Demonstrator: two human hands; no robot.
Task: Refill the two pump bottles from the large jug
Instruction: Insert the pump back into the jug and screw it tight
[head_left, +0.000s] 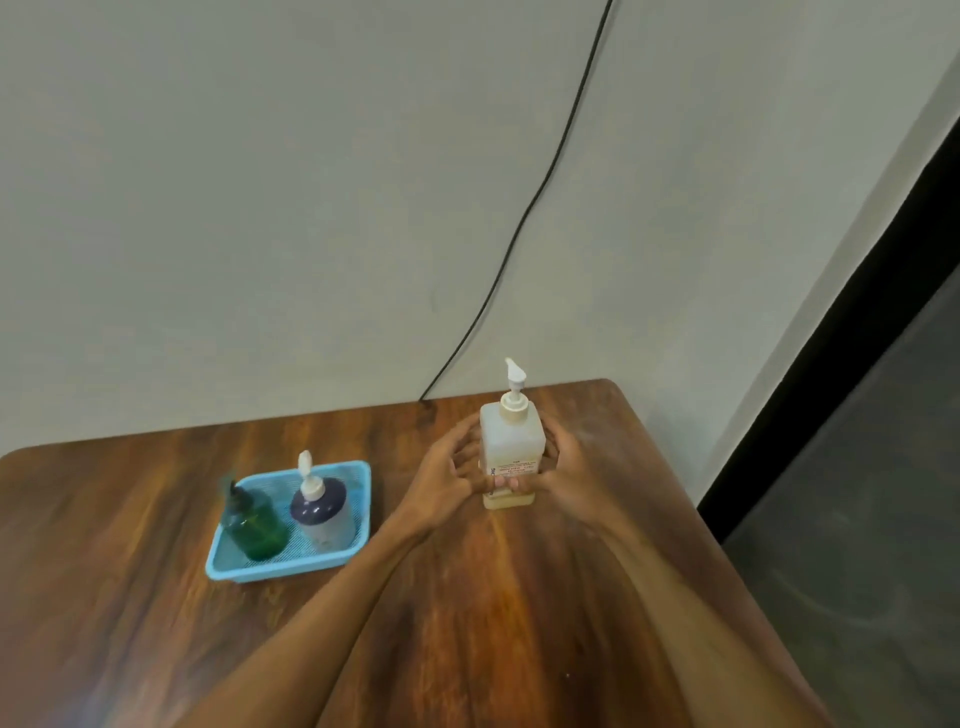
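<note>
A: Setting? Brown wood-grain surface (156, 519) with rounded corners, set against a pale grey wall; a thin black cable (545, 182) runs down the wall to the surface's far edge.

B: Item one: tall translucent white plastic pump bottle (511, 441) with cream collar and white nozzle, upright near the far right corner. A shallow layer of yellowish liquid sits at its base; red print on the label, too small to read.

A: Hands?

B: Left hand (447, 473) and right hand (566, 467) flank it, fingers (470, 457) curled around its lower body from both sides, clamped on the bottle.

A: Item two?

B: Light blue rectangular plastic mesh tray (291, 566), well to the left. Inside: a green translucent bottle (257, 525) with dark top, blurred, on the left; just beside it, a clear bottle with dark shoulder and white pump (322, 512), upright.

A: Beyond the surface?

B: Dark grey floor at right, black strip along the wall's edge.
</note>
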